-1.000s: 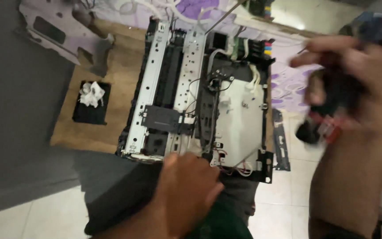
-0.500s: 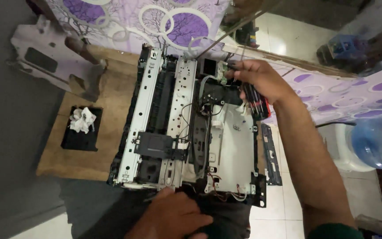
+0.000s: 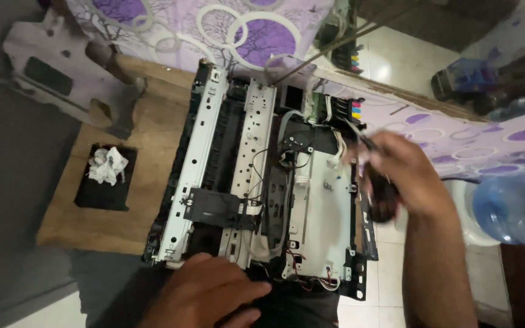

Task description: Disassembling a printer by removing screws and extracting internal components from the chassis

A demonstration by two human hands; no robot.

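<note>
1. The stripped printer chassis (image 3: 262,200) sits in front of me, its near end over my lap and its far end against the purple-patterned cloth (image 3: 226,30), with the metal rails, the black carriage and the loose wiring all bare.
2. My left hand (image 3: 205,291) lies flat on the near edge of the chassis, fingers loosely spread and pointing right, gripping nothing that I can see.
3. My right hand (image 3: 405,179) hovers at the chassis's right side, fingers curled round a dark-handled tool (image 3: 379,188). The shot is blurred there, so I cannot tell what sort of tool it is, nor whether its tip meets the frame.
4. Just beyond that hand, at the far right corner, stands a row of coloured ink cartridges (image 3: 350,109).
5. The chassis's left part rests on a wooden board (image 3: 147,170). Well to its left on that board lies a black tray (image 3: 104,182) with a crumpled white wad (image 3: 107,165) in it.
6. A grey plastic panel (image 3: 62,73) lies at the far left corner.
7. A clear blue water bottle (image 3: 511,206) stands on the tiled floor at right.
</note>
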